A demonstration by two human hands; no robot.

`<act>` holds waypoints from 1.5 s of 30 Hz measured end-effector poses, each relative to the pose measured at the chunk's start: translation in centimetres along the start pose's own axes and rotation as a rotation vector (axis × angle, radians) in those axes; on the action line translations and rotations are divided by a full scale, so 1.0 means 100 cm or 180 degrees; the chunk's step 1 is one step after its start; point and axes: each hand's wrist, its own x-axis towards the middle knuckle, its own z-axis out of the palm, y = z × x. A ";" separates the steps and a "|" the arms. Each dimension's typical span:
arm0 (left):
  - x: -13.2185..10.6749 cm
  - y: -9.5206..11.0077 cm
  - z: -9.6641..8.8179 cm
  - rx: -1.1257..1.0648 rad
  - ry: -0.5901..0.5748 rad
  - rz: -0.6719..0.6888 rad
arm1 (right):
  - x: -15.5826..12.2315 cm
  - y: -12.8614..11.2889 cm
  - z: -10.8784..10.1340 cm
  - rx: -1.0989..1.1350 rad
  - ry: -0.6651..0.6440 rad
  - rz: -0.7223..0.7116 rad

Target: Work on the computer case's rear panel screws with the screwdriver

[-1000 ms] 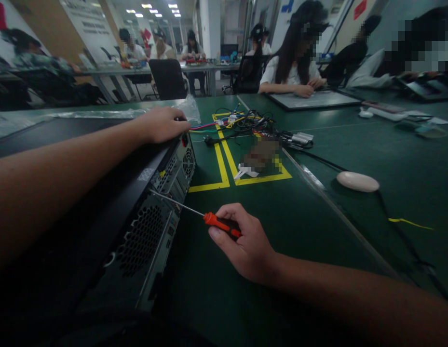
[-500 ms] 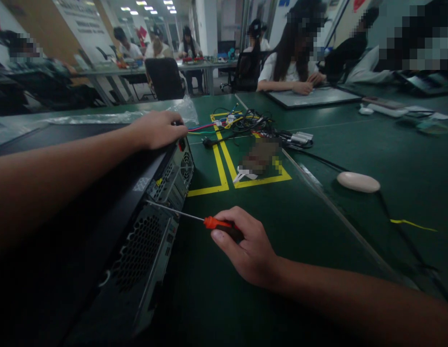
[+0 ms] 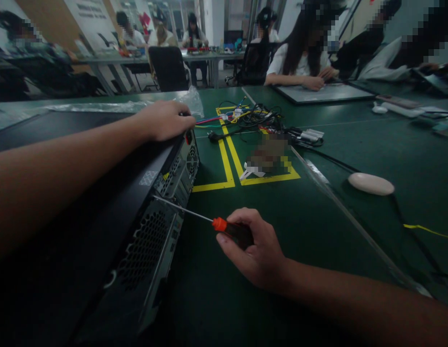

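Observation:
A black desktop computer case [image 3: 111, 180] lies on its side at the left, its metal rear panel with vents and ports facing right. My left hand [image 3: 168, 120] grips the top at the far rear corner. A small dark spot shows between thumb and fingers, but I cannot make out what it is. In my right hand [image 3: 258, 248] is a screwdriver [image 3: 241, 234] with an orange and black handle, its fingers and thumb around the handle. Its thin metal shaft points left, and the tip meets the rear panel's upper edge near the honeycomb vent [image 3: 146, 250].
Beyond the case, yellow tape [image 3: 229, 164] marks the green table [image 3: 318, 231]. Tangled cables [image 3: 262, 118] and a blurred-out item [image 3: 270, 154] lie there. To the right is a white oval object [image 3: 371, 184] on a black cord. Clear plastic wrap [image 3: 193, 101] edges the case; people sit beyond.
The whole view has shifted, so everything appears slightly further right. The screwdriver handle looks turned, showing less orange along its side, while its tip stays at the same spot. My left hand stays on the case.

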 end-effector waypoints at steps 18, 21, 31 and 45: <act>0.014 -0.006 0.005 0.0086 0.0074 0.0137 | -0.001 0.014 0.004 -0.0594 -0.0066 -0.0356; 0.015 -0.003 0.002 0.0276 0.0000 0.0186 | -0.001 0.013 0.006 -0.0736 -0.0062 -0.0546; 0.019 -0.003 0.003 0.0529 -0.0066 0.0177 | -0.002 0.016 0.011 -0.0943 0.0126 -0.0742; 0.011 -0.005 0.010 0.0060 0.0128 0.0165 | -0.003 0.015 0.011 -0.0552 -0.0166 -0.0248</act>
